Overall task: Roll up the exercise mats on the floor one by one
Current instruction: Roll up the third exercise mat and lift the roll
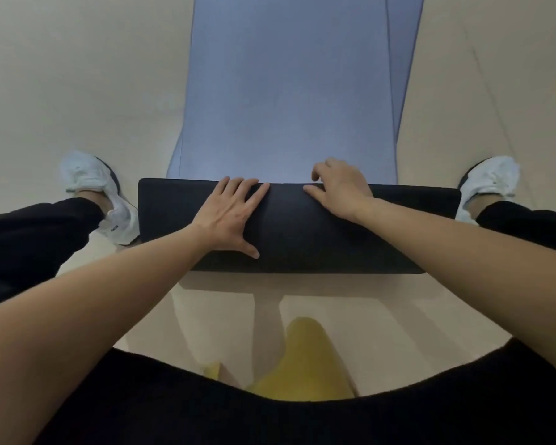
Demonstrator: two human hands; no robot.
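Observation:
A blue exercise mat point(289, 91) lies flat on the floor and stretches away from me. Its near end is rolled into a thick roll with a black outer side point(302, 239), lying crosswise between my feet. My left hand point(230, 213) lies flat on top of the roll, fingers straight and spread. My right hand point(337, 187) rests on the roll's far edge with its fingers bent over the top. A second blue mat edge point(402, 59) shows from under the first, along its right side.
The floor point(77, 75) is pale beige on both sides of the mat. My white shoes point(100, 194) point(488, 184) stand at either end of the roll. A yellow-green object point(302, 364) lies on the floor below my body.

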